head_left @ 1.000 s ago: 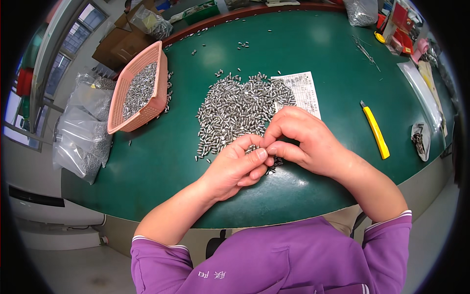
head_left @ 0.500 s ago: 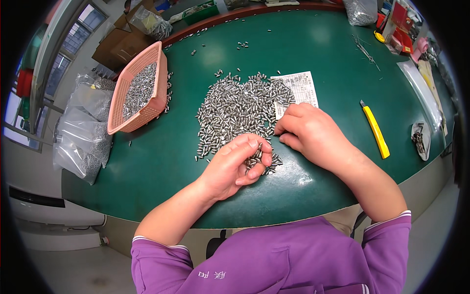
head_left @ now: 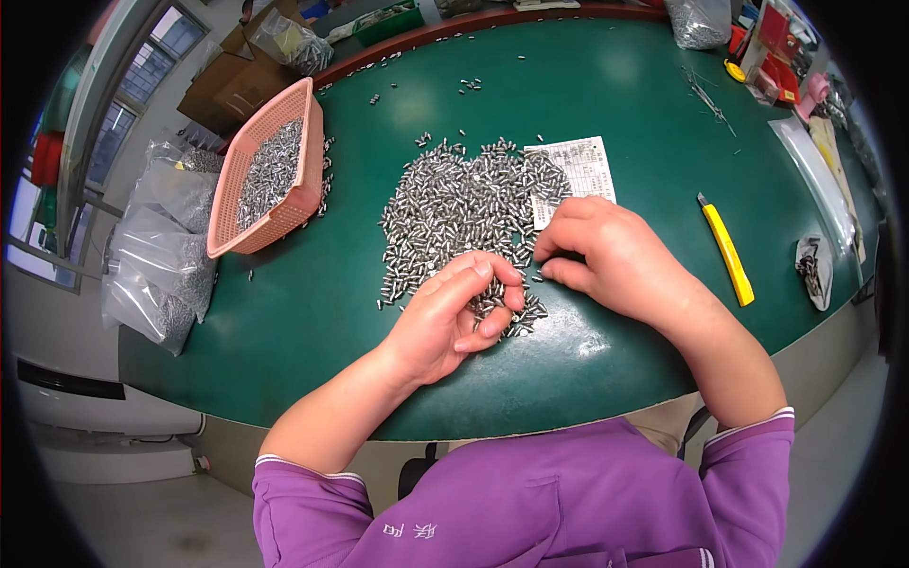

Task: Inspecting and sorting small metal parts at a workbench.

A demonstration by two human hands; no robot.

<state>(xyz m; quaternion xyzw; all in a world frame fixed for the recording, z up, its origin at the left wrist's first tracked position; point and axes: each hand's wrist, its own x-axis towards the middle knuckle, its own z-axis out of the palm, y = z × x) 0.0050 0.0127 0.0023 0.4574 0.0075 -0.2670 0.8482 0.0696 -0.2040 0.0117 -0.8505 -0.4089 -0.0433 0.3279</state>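
A broad pile of small silvery metal pins (head_left: 454, 204) lies on the green table. At its near edge, my left hand (head_left: 450, 308) is curled, with several pins showing inside the bend of its fingers. More pins spread out just beyond those fingertips. At the right edge of the pile, my right hand (head_left: 597, 251) has thumb and fingers drawn together, palm down. A single pin lies by its fingertips; whatever is between them is hidden. Partly under the pile, a white printed paper slip (head_left: 592, 166) sticks out beyond my right hand.
A pink plastic basket (head_left: 308, 194) of similar pins stands at the left, beside clear bags (head_left: 156, 270) of parts. To the right lie a yellow utility knife (head_left: 727, 251), a small white pouch (head_left: 814, 273) and thin wires (head_left: 705, 97). Stray pins dot the green table (head_left: 653, 114).
My left hand has shifted slightly up and left, its fingers still curled. My right hand has moved a little to the right, and a pin now shows by its fingertips.
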